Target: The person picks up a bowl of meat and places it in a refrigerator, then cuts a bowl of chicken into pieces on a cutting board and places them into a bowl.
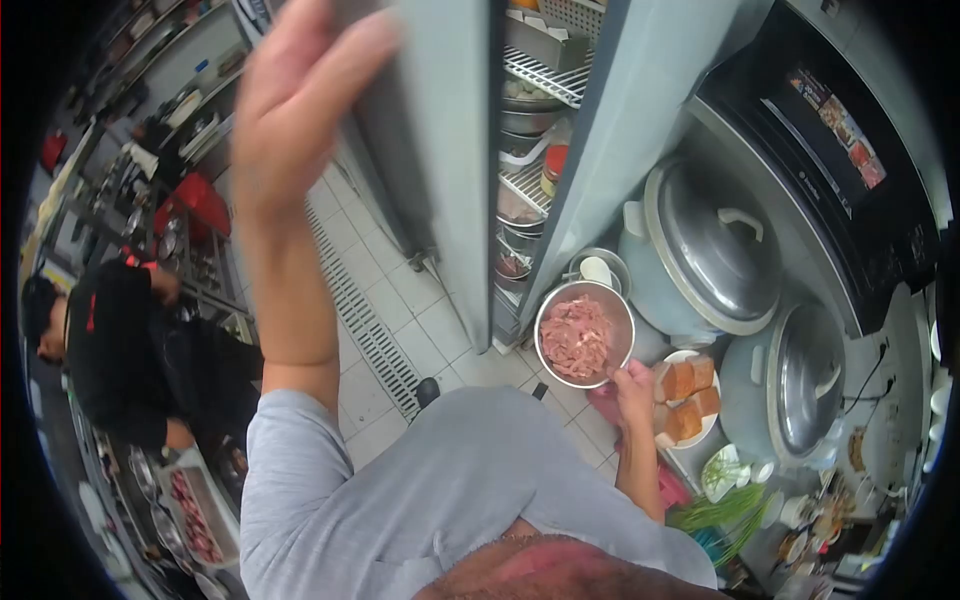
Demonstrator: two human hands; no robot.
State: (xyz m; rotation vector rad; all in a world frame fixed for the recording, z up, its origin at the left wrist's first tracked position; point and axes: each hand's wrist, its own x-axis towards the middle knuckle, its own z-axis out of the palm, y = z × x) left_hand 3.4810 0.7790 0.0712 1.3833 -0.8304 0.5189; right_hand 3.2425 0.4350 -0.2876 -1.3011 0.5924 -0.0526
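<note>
My left hand (pixel 300 90) is raised with its fingers stretched out, its tips against the edge of the grey refrigerator door (pixel 440 150), and it grips nothing. Lower down, my right hand (pixel 633 385) holds the rim of a round steel bowl (pixel 547 310) filled with raw pink meat strips (pixel 577 337). The bowl hangs just outside the open refrigerator, near its lowest shelves (pixel 530 185). Those shelves carry steel bowls and containers.
To the right stand two large rice cookers (pixel 710 250) (pixel 805 380). Below them are a plate of browned blocks (pixel 690 395) and green onions (pixel 725 510). A person in black (pixel 120 350) works at a counter on the left. A floor drain (pixel 365 320) crosses the tiles.
</note>
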